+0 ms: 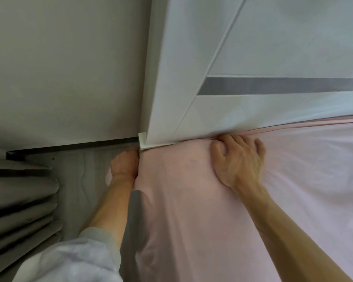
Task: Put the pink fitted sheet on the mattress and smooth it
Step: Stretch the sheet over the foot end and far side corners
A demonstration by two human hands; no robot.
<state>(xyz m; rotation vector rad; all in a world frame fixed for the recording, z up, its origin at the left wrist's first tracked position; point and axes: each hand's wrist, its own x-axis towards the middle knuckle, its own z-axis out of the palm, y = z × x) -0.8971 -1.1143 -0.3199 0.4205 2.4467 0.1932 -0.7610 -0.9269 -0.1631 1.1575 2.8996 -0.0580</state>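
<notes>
Now left hand [124, 164] tucking pink sheet [192, 210] corner, right hand [237, 159] pressing flat

Soft, even daylight fills the view, brightest toward three o'clock, where the pink sheet [304, 180] washes nearly white. Shadows are mild, deepest in the curtain folds [22, 202] at eight o'clock. The whole picture is slightly soft, and wide-angle distortion bends straight lines near the edges, most at two o'clock.
</notes>
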